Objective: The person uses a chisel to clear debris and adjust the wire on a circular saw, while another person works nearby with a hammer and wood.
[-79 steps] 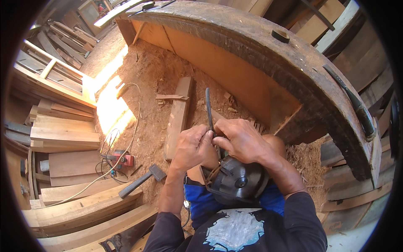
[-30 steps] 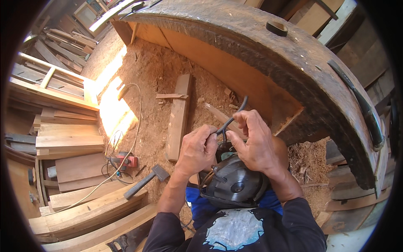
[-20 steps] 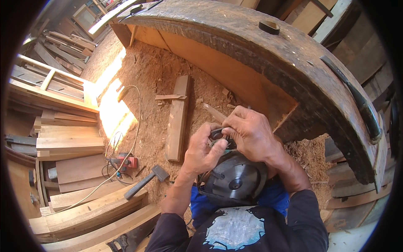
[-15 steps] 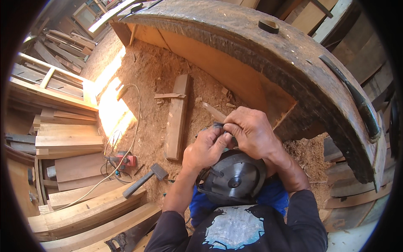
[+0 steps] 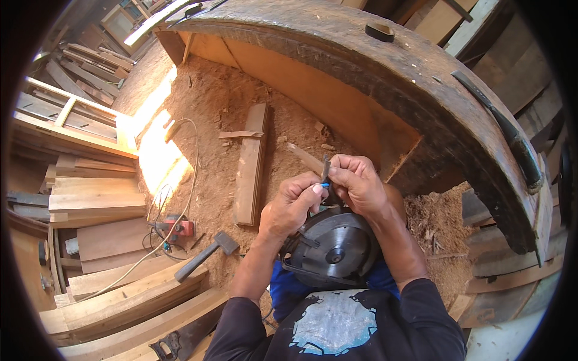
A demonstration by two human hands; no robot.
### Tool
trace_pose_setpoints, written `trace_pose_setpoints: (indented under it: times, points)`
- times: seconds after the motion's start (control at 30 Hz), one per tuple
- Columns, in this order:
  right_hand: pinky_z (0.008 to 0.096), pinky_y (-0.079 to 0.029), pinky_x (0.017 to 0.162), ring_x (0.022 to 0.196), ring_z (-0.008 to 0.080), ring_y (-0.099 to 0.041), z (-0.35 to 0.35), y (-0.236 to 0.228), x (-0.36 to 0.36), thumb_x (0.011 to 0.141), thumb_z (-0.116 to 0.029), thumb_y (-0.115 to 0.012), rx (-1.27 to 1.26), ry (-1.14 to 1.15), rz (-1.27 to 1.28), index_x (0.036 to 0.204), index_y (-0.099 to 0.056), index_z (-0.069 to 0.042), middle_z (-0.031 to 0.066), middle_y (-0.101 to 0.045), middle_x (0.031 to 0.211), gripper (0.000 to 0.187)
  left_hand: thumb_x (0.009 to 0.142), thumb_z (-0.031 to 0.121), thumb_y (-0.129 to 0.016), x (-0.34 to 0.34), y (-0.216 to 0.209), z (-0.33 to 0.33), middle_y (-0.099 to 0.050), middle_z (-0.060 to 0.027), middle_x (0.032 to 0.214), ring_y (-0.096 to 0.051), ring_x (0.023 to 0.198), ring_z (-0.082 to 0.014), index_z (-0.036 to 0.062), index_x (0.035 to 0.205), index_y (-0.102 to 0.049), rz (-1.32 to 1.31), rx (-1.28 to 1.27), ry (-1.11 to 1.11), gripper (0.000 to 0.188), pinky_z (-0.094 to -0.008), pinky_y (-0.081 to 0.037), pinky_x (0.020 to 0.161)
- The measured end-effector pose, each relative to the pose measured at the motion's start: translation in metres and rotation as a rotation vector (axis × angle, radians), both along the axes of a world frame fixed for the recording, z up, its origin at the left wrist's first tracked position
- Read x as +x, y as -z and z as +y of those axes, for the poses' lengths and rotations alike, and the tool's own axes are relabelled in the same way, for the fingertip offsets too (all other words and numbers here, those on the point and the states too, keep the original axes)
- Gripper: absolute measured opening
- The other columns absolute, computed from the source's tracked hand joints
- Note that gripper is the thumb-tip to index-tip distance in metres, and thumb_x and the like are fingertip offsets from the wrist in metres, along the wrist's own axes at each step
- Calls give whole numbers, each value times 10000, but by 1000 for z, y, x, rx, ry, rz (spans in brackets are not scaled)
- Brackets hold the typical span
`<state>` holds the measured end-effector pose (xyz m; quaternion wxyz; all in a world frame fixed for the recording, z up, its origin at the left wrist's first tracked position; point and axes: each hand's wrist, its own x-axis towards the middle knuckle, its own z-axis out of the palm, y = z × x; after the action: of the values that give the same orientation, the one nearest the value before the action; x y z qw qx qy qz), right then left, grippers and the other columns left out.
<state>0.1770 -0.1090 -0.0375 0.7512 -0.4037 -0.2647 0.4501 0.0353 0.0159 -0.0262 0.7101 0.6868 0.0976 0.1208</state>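
A circular saw (image 5: 335, 248) rests on my lap, its round dark blade housing facing up. Just above it, my left hand (image 5: 295, 203) pinches a small blue piece (image 5: 325, 185) between thumb and finger. Close beside, my right hand (image 5: 360, 183) has its fingers closed on a thin dark strip (image 5: 326, 165) that stands up between the two hands. The strip's kind cannot be made out, and its lower part is hidden by the fingers. Beyond the hands, a narrow wooden piece (image 5: 304, 157) points away from me.
A thick curved workbench (image 5: 337, 45) arches across the far side and right. On the sawdust floor lie a plank (image 5: 250, 168), a hammer (image 5: 211, 256) and a red corded power tool (image 5: 180, 225). Stacked timber (image 5: 120, 301) and a handsaw (image 5: 171, 346) are at left.
My hands have drawn slightly apart. The dark strip now stands up between them and the blue piece shows at my left fingertips. The saw stays on my lap.
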Motion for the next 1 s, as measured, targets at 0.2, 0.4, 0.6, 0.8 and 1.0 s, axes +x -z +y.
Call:
trace_pose_setpoints:
  times: [0.2,0.4,0.6,0.8,1.0]
  points:
    - [225,-387,502,557,54,-500,-1,-10,13,986,-145,-645,-44,-109,-168,883,-644,-18,-7,-584,661,164,1002,238,-603,-1,8,0,-584,-14,665,-506,599,-53,2,896,-679,-34,-125,-13,269,-207,-394,566]
    - [409,-514,686,735,287,-647,-16,-47,4,902,-178,-741,-134,203,-1102,991,-655,4,107,-639,812,220,1032,191,-541,-2,6,-5,-590,4,699,-540,656,-82,2,923,-667,-65,-235,-139,251,-249,-450,643]
    - [419,-508,737,823,310,-658,-26,-86,5,855,-180,-757,-336,73,-1011,1051,-675,-22,158,-650,868,265,1022,167,-561,-1,-11,-5,-664,-74,734,-642,708,-129,-7,994,-670,73,222,-32,207,-297,-513,653]
    - [392,-509,676,723,290,-653,-4,-69,10,853,-147,-733,-57,210,-1258,954,-701,13,158,-676,810,191,996,170,-602,3,-18,-14,-689,-177,823,-672,716,-357,60,1041,-668,4,674,-112,136,-399,-531,677]
    - [268,-443,623,711,56,-525,-2,-48,5,944,-124,-693,-141,232,-682,880,-714,35,6,-618,717,173,1006,71,-559,2,-26,-20,-601,-59,689,-585,542,-126,-21,867,-632,-60,617,-209,182,-283,-476,517]
